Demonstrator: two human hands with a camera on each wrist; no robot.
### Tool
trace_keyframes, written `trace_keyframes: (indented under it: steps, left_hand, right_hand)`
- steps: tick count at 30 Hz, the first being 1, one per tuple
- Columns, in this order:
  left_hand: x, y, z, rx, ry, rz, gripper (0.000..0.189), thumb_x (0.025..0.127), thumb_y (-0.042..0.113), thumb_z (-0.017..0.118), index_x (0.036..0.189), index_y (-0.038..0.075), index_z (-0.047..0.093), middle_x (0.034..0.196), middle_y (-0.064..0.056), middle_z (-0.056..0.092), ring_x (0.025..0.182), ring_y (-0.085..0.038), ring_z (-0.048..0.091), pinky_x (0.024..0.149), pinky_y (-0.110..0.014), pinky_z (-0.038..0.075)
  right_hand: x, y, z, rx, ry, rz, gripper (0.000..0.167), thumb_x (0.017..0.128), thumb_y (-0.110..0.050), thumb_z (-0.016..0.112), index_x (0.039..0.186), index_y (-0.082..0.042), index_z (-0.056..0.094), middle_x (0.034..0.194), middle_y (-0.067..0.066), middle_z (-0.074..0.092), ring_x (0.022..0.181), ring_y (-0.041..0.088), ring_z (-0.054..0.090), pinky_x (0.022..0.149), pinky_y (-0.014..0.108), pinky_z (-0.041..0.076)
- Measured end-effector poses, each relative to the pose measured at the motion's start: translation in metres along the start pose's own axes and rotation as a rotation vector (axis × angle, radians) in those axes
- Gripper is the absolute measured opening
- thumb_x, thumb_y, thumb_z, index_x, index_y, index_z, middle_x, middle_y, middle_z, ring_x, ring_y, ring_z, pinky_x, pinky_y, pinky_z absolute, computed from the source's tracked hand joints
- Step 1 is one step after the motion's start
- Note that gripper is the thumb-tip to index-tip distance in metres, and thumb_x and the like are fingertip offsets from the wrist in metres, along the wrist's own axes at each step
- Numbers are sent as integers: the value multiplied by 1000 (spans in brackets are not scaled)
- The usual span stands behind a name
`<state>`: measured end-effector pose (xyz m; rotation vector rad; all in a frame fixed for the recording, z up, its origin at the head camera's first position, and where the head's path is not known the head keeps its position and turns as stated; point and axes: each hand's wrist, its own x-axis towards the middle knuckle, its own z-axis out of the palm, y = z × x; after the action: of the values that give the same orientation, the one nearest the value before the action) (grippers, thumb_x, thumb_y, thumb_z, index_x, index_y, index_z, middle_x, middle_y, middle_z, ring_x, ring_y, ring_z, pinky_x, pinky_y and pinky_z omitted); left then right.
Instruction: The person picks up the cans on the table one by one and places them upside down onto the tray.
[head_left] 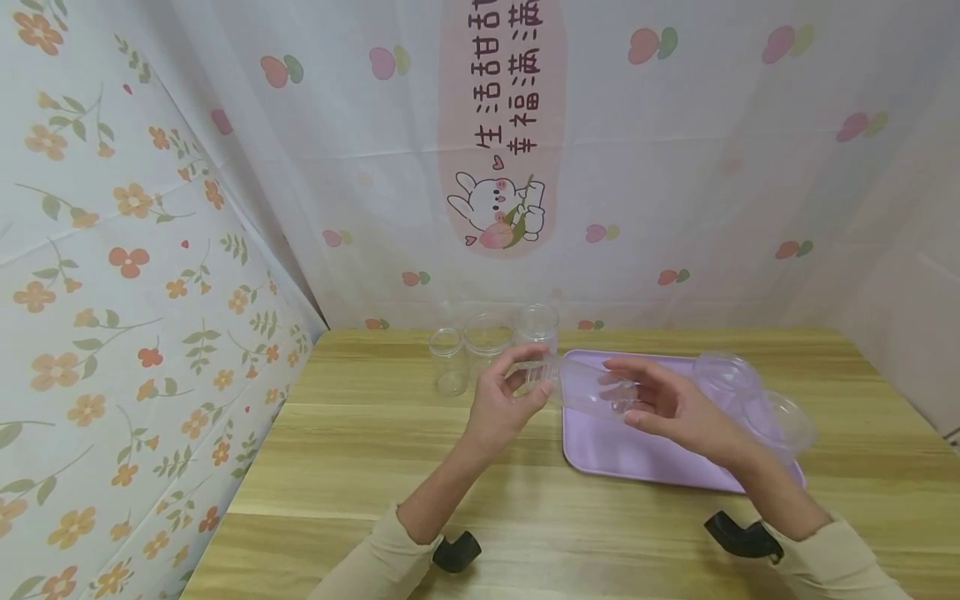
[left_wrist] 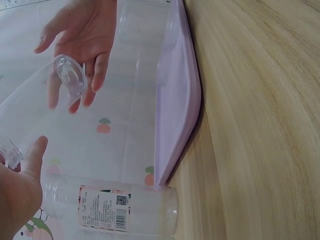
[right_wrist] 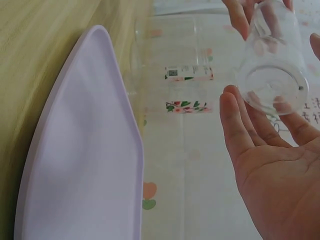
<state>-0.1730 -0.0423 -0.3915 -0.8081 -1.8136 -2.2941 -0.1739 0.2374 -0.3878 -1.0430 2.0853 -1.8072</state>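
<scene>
A clear plastic jar (head_left: 583,388), its ridged end pinched by the left hand (head_left: 507,398), pointed its base toward the right hand (head_left: 681,410), fingers spread.

Clear plastic jar (head_left: 581,388), tipped nearly sideways in midair, ridged end gripped in left hand (head_left: 507,402), round base toward right hand (head_left: 681,410), above tabletop (head_left: 360,467)

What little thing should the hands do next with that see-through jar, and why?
Maybe the right hand should gently curl round the bottom of the clear jar. The jar is tipped sideways in the air, and the left hand grips it at the other end. The right hand is open beside the bottom, so a second hold would probably keep it steadier.
</scene>
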Motion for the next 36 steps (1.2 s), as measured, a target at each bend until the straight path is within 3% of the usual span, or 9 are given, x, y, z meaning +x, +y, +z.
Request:
trace_keyframes:
  steps: [9,16,22,31,36]
  left_hand:
    - [-1,1,1,-9,0,-15,45,91,-3,67,134,-8,55,133,-21,54,114,-32,60,88,-37,58]
    - [-2,1,0,-8,-15,-25,46,92,-1,68,136,-7,54,132,-15,54,111,-28,61,89,-35,57]
    - [-1,2,-1,10,-36,-33,45,93,-4,66,136,-8,53,132,-17,54,113,-28,60,94,-36,55]
    - [-1,1,-6,33,-94,-73,45,96,-2,66,138,-8,50,139,-25,49,118,-31,59,96,-41,54]
    - [-2,2,-8,43,-108,-112,47,96,1,66,139,-9,49,141,-21,49,118,-34,59,94,-41,55]
  right_hand:
    - [2,3,6,21,6,3,59,94,13,62,147,7,39,133,31,51,120,34,59,93,36,55]
    - [1,4,10,4,28,-15,54,95,13,62,145,3,46,128,40,50,114,37,61,89,36,57]
    - [-1,6,9,2,40,-23,54,95,13,61,145,3,46,128,35,54,113,37,62,87,34,57]
    - [-3,7,8,19,61,-18,52,95,14,61,143,6,47,127,34,55,112,37,63,88,36,57]
    - [-3,7,7,10,73,-8,52,94,13,62,144,5,47,127,39,51,112,33,63,87,37,58]
